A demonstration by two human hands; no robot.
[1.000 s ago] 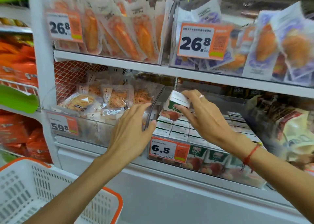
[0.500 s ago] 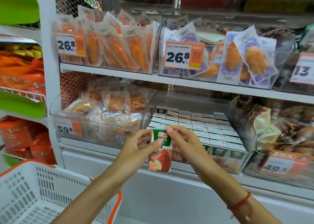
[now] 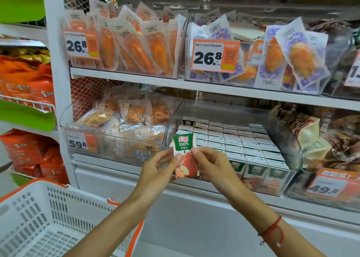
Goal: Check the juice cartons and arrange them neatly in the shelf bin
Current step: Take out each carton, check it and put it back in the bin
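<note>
Readable stuff: the juice carton [image 3: 184, 155] says "100%" in white on its green top, with small Chinese characters under it I can't make out. The cartons at the front of the shelf bin [image 3: 280, 182] show "100%" too. Price tags: "26.8" on the upper left tag [image 3: 81, 44], "26.8" again on the upper middle tag [image 3: 214, 55], "59.8" on the lower left tag [image 3: 81, 142], and "49.8" on the blurry lower right tag [image 3: 331, 186].
</note>
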